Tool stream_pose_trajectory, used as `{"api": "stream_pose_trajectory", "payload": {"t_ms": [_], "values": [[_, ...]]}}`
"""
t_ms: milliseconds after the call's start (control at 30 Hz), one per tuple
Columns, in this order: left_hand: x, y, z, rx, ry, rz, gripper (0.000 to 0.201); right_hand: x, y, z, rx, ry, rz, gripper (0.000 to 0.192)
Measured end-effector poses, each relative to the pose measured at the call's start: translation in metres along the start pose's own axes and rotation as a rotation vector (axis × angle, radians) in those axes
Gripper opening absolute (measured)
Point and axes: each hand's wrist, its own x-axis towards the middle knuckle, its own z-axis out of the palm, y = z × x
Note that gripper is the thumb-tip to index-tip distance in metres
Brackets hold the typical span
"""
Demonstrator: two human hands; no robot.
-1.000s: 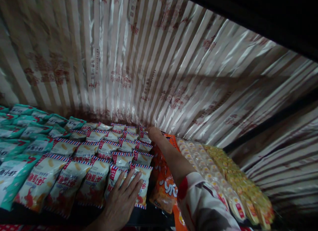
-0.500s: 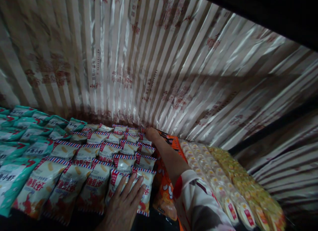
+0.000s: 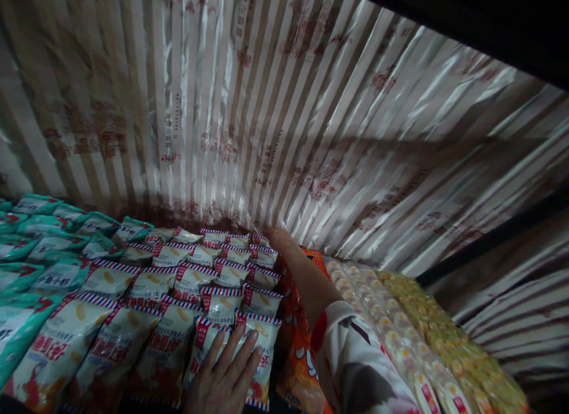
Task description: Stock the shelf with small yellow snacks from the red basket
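My left hand [image 3: 226, 366] lies with fingers stretched out on the front white snack bags [image 3: 262, 331], which have red lettering and striped top edges. My right hand [image 3: 276, 238] reaches to the back end of the rightmost row of these bags, near the foil backing. Its fingers are mostly out of sight there. Beneath my right forearm runs a row of orange snack bags [image 3: 297, 337].
Teal snack bags [image 3: 57, 274] stand in rows at the left. Right of my sleeve lie clear-wrapped pale snacks [image 3: 377, 307] and yellow-green packs [image 3: 444, 325]. Striped foil sheeting [image 3: 213, 105] rises behind the goods, and a dark bar [image 3: 498, 242] slants at the right.
The view has shifted slightly, so the bags sit a little lower. My right hand has moved slightly rightward at the back of the row. My left hand stays on the front bags.
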Motion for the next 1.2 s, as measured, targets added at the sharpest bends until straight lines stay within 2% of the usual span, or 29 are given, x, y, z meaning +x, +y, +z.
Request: {"api": "stream_pose_trajectory", "payload": {"t_ms": [300, 433, 600, 833, 1000, 1200], "values": [[-0.003, 0.001, 0.017, 0.053, 0.115, 0.013, 0.033, 0.016, -0.011, 0.013, -0.039, -0.011, -0.036, 0.040], [-0.003, 0.001, 0.024, 0.081, 0.240, 0.016, 0.028, 0.025, -0.011, 0.018, -0.042, -0.012, -0.047, 0.038], [-0.003, 0.002, 0.022, 0.070, 0.189, -0.010, 0.029, 0.036, -0.014, 0.021, -0.038, -0.008, -0.042, 0.031], [-0.004, 0.001, 0.020, 0.069, 0.182, 0.009, 0.035, 0.039, -0.021, 0.024, -0.012, 0.009, 0.021, 0.035], [-0.005, 0.002, 0.018, 0.052, 0.121, 0.003, 0.034, 0.036, -0.019, 0.021, -0.020, -0.013, -0.034, 0.033], [-0.005, 0.003, 0.015, 0.044, 0.103, -0.002, 0.035, 0.035, -0.016, 0.020, -0.032, -0.046, -0.084, 0.031]]}}
